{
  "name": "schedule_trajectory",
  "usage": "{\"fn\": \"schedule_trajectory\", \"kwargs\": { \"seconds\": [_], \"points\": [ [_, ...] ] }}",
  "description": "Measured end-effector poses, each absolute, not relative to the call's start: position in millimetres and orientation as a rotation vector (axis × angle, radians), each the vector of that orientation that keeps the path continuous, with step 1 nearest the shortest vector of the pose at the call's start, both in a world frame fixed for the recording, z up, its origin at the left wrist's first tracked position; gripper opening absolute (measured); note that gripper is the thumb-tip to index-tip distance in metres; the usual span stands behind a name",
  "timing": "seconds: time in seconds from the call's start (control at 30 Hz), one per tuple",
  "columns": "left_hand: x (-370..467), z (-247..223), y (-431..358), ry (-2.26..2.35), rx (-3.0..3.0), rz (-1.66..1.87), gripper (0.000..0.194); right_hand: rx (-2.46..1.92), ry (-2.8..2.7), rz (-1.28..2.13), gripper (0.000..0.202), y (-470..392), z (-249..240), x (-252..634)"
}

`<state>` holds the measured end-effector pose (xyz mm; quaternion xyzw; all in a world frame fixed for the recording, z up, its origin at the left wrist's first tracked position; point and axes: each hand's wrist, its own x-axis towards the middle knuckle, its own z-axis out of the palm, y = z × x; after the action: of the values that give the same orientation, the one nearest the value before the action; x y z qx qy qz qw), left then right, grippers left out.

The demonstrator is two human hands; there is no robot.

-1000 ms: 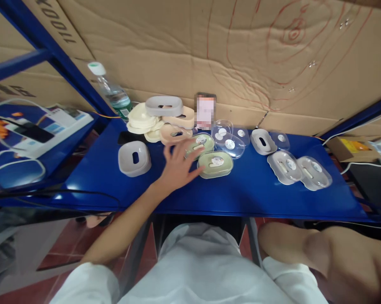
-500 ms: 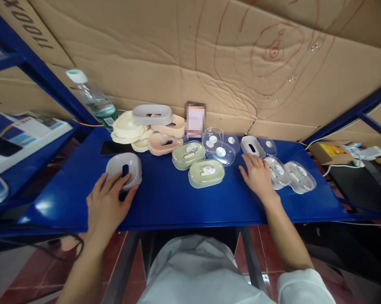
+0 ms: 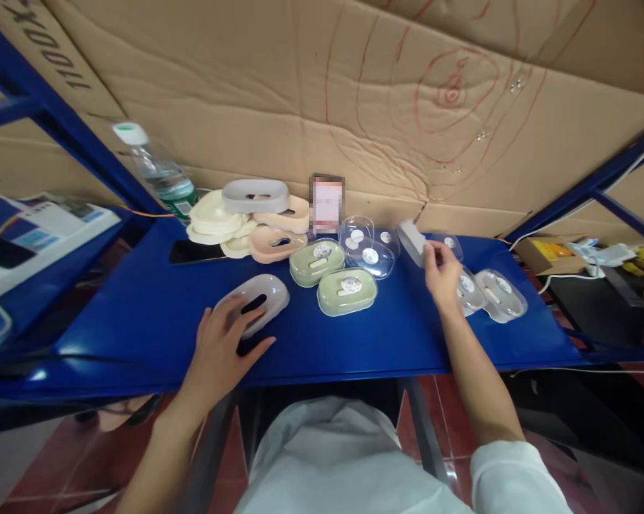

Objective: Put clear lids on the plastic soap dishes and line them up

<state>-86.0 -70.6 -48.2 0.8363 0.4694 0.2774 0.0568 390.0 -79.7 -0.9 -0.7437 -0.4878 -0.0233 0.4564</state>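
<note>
My left hand (image 3: 223, 346), fingers spread, lies over the left side of a grey oval lid with a slot (image 3: 271, 293) on the blue table. My right hand (image 3: 443, 275) pinches the edge of another grey slotted piece (image 3: 414, 243), which is tilted up off the table. Two green boxes with clear covers, one behind (image 3: 318, 263) and one in front (image 3: 348, 292), lie between my hands. Beside my right hand are grey boxes with clear covers (image 3: 500, 295). Several clear covers (image 3: 373, 257) lie behind the green boxes.
At the back left are cream pieces (image 3: 215, 214), peach pieces (image 3: 273, 243), a grey piece (image 3: 255, 195) on top, a water bottle (image 3: 166, 178) and a dark phone (image 3: 193, 251). A phone with a lit screen (image 3: 327, 203) leans on the cardboard wall (image 3: 236, 86).
My left hand and the grey lid have moved right, toward the middle. My right hand has closed on the other grey piece and tipped it up from the table.
</note>
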Motion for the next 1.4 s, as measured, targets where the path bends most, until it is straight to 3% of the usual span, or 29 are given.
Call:
{"fn": "schedule_trajectory", "kwargs": {
  "seconds": [0.2,0.43,0.53,0.73,0.97,1.1,1.27,1.4],
  "points": [
    [-82.8,-52.4,-66.1,1.480,2.453,0.911,0.030,-1.305,-0.677,0.507,0.043,-136.8,-5.0,360.7],
    [-87.3,-53.1,-64.2,1.386,2.461,0.935,0.027,-1.451,-0.464,0.733,0.060,-215.3,-36.6,335.6],
    [-77.0,-46.1,-70.4,1.627,2.432,0.957,0.026,-1.603,-0.705,0.573,0.062,-214.5,-35.8,342.6],
    [-62.7,-29.1,-74.0,1.827,2.429,1.051,0.035,-1.939,-1.476,-0.136,0.061,-203.1,-24.2,329.5],
    [-67.4,-21.1,-50.6,1.798,2.492,0.792,0.028,-1.836,-2.160,0.003,0.054,-172.3,-21.6,333.5],
    [-68.7,-8.0,-19.0,1.936,2.443,0.796,0.042,-1.861,-2.204,-0.133,0.054,-145.4,-1.6,348.8],
    [-51.3,18.5,49.5,2.055,2.249,0.981,0.068,-1.545,-2.300,-0.239,0.037,-113.0,29.2,304.7],
    [-37.6,22.7,82.3,2.092,2.218,0.959,0.060,-1.229,-2.460,-0.179,0.033,-100.4,14.0,257.8]
  ]
}}
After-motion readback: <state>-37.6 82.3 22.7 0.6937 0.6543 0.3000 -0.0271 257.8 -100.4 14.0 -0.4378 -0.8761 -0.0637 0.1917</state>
